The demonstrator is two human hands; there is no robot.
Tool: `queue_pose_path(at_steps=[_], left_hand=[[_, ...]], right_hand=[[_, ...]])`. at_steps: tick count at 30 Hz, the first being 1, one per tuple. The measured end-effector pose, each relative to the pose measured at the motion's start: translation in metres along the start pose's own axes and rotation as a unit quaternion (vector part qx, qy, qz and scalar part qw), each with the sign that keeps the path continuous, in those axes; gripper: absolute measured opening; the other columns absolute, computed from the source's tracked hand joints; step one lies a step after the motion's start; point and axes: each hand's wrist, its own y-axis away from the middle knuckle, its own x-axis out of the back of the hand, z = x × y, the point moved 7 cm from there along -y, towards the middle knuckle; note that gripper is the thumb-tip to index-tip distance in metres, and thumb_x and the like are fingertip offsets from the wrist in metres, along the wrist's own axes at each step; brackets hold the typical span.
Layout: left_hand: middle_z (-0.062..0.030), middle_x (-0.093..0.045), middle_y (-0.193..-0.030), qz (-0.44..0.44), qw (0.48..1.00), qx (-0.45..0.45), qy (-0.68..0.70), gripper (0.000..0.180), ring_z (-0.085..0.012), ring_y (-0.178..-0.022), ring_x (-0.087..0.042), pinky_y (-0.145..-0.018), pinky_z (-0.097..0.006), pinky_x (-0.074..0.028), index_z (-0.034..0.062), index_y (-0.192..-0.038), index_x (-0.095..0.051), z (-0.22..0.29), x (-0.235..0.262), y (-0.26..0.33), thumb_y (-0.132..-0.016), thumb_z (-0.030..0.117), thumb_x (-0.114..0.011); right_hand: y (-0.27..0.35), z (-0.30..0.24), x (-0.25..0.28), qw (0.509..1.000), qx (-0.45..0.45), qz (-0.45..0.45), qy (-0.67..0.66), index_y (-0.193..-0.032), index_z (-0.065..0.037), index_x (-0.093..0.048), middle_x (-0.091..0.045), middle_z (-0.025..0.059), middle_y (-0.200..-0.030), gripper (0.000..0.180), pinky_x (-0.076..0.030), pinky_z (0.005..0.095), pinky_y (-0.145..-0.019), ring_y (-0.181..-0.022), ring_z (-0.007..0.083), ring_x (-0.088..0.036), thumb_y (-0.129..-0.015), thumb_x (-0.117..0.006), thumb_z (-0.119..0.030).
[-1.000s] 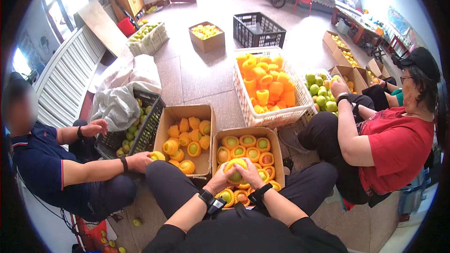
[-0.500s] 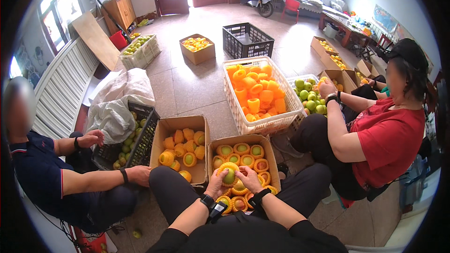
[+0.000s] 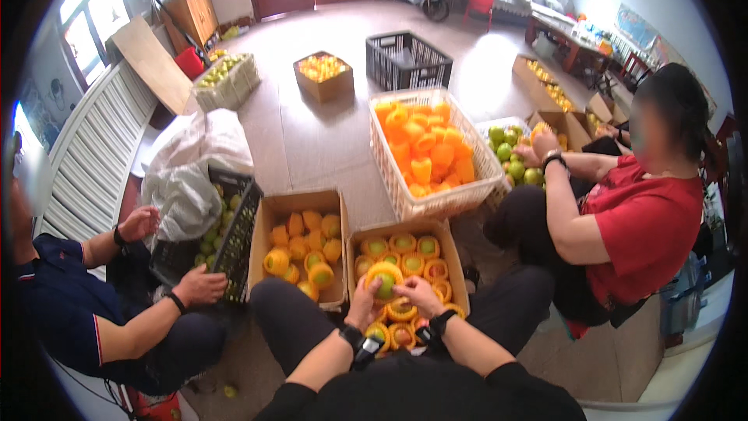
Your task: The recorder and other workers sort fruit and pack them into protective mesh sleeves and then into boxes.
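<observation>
A green apple [image 3: 386, 289] partly wrapped in a yellow foam net sleeve [image 3: 383, 268] is between my hands, above a cardboard box. My left hand [image 3: 363, 304] grips it from the left, fingers curled at the sleeve. On the other side my right hand [image 3: 421, 296] is closed with its fingertips at the apple's edge. Under my hands, the cardboard box [image 3: 464, 284] between my knees is filled with apples [image 3: 403, 243] in yellow foam sleeves, most with their tops showing. My hands cover part of its middle.
Left of it stands a second cardboard box [image 3: 255, 245] with sleeved apples. A white crate [image 3: 436, 206] of orange foam sleeves is ahead. A co-worker's hand [image 3: 201, 287] rests at a black crate [image 3: 241, 245] of fruit. Another co-worker [image 3: 647, 203] handles fruit at right.
The left co-worker's hand has moved from the second box's edge to the black crate. My hands still hold the apple over the box, with little movement. The view has shifted slightly.
</observation>
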Motion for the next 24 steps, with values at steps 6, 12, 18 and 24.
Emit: queue_pose_path(at_steps=[6,12,18,24], left_hand=[[-0.0092,-0.052,-0.102,0.022,0.999,0.032,0.007,0.036,-0.0209,-0.093,-0.056,-0.075,-0.036,-0.051,0.0034,-0.108,-0.041,-0.009,0.008,-0.003,-0.082,0.020,-0.060],[-0.0109,-0.048,-0.108,-0.025,0.996,0.052,-0.074,0.051,-0.0207,-0.099,-0.051,-0.081,-0.035,-0.048,0.0026,-0.115,-0.034,-0.002,-0.001,-0.001,-0.078,0.019,-0.065],[-0.0084,-0.047,-0.112,-0.122,0.976,0.131,-0.123,0.066,-0.0192,-0.104,-0.048,-0.084,-0.033,-0.045,0.0064,-0.128,-0.029,-0.009,-0.019,0.011,-0.074,0.017,-0.067],[-0.0085,-0.051,-0.109,-0.206,0.956,0.149,-0.147,0.056,-0.0170,-0.099,-0.052,-0.085,-0.030,-0.044,0.0029,-0.123,-0.039,-0.025,-0.022,0.006,-0.075,0.013,-0.066]], right_hand=[[-0.008,0.011,0.012,0.995,-0.013,-0.028,-0.096,-0.088,-0.009,-0.055,-0.055,-0.0012,-0.081,0.015,-0.047,0.0273,-0.064,-0.075,0.0104,-0.054,-0.084,-0.059,-0.023],[-0.009,-0.004,0.019,0.990,0.033,-0.030,-0.133,-0.089,-0.008,-0.054,-0.055,-0.0003,-0.084,0.011,-0.046,0.0257,-0.069,-0.077,0.0103,-0.054,-0.086,-0.055,-0.018],[-0.006,-0.006,0.024,0.996,0.045,-0.045,-0.056,-0.084,-0.005,-0.058,-0.054,-0.0023,-0.078,0.009,-0.040,0.0201,-0.064,-0.072,0.0058,-0.048,-0.083,-0.057,-0.014],[-0.011,-0.009,0.016,0.985,0.092,-0.111,0.091,-0.083,-0.004,-0.060,-0.052,-0.0050,-0.073,0.020,-0.037,0.0199,-0.058,-0.068,0.0043,-0.045,-0.082,-0.059,-0.024]])
